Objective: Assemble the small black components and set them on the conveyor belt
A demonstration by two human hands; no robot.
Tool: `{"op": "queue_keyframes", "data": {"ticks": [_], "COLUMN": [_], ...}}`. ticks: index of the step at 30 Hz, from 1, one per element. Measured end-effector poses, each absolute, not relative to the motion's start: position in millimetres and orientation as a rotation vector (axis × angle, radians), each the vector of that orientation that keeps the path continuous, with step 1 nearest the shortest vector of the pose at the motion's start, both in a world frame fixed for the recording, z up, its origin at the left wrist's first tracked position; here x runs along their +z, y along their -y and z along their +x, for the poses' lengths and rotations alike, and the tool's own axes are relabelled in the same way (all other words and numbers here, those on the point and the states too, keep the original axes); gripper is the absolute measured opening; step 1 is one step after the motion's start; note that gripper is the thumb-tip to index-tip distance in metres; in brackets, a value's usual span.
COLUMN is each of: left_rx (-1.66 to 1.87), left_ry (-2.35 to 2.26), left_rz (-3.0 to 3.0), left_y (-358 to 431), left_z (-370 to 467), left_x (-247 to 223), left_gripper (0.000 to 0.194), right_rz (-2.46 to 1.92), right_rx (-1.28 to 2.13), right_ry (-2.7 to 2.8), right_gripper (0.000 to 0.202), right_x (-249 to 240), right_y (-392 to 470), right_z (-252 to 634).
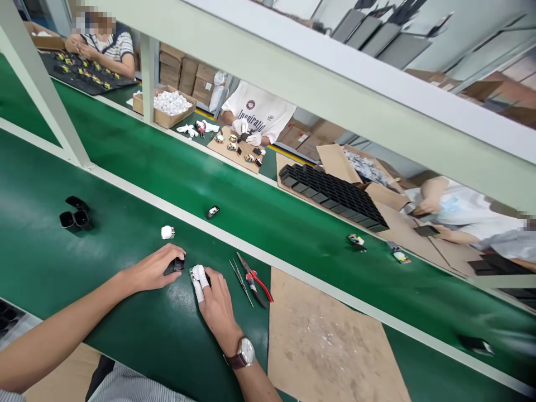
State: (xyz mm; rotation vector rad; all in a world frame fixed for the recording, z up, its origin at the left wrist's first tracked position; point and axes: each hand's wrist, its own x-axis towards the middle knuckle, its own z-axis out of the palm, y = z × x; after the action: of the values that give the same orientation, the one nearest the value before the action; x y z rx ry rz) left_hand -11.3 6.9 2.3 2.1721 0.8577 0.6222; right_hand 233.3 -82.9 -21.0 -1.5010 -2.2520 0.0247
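Note:
My left hand is closed around a small black plastic housing on the green bench. To its right, my right hand has white covers on two fingers and a watch at the wrist. Those covered fingers press on a small circuit board, whose edge shows at the fingertips; the rest is hidden. Beyond my left hand lies a white-topped circuit board piece. Tweezers and red-handled pliers rest to the right of my right hand.
Several black housings stand at left. A worn cardboard sheet covers the bench at right. Past a pale rail, a green conveyor belt carries several small parts. Frame posts rise at left. Across the belt, co-workers handle parts near a black housing stack.

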Motion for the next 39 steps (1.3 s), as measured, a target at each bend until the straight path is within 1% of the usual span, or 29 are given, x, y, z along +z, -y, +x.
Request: {"op": "queue_keyframes", "data": {"ticks": [3,8,12,15,18,19,23,26,29,34,39], "left_rx": [0.616,0.619,0.628,0.632,0.62,0.615,0.635,0.651,0.655,0.661,0.65], "left_ry": [-0.876,-0.933,-0.944,-0.933,-0.922,-0.918,-0.909,-0.917,-0.897,-0.807,-0.772], "left_rz": [2.169,2.13,2.124,2.13,2.135,2.137,2.142,2.123,2.112,2.156,2.197], "left_y": [-6,-4,-4,-4,-4,-4,-4,-3,-2,4,7], "left_z": [-9,-9,-9,-10,-11,-11,-12,-12,-10,-7,-5], "left_x": [1,0,1,1,3,4,4,0,-5,-1,8], "left_gripper": [0.033,0.047,0.066,0.075,0.077,0.078,0.086,0.085,0.082,0.083,0.082], "right_rz": [-1.534,-1.6,-1.613,-1.578,-1.548,-1.505,-1.292,-1.26,-1.247,-1.215,-1.161], "right_rx": [-0.013,-0.077,-0.127,0.006,0.183,0.23,0.33,0.274,0.216,0.063,-0.032], "right_ry": [2.282,2.312,2.35,2.289,2.179,2.178,2.203,2.045,1.957,2.105,2.158], "right_gripper": [0.058,0.067,0.07,0.066,0.07,0.069,0.053,0.047,0.044,0.047,0.039], "right_x": [-22,-22,-18,-11,-4,-4,-6,-3,11,30,32], "right_y": [87,93,92,86,76,74,68,70,75,79,77], "right_z": [232,221,219,226,238,242,251,247,236,224,223]}}
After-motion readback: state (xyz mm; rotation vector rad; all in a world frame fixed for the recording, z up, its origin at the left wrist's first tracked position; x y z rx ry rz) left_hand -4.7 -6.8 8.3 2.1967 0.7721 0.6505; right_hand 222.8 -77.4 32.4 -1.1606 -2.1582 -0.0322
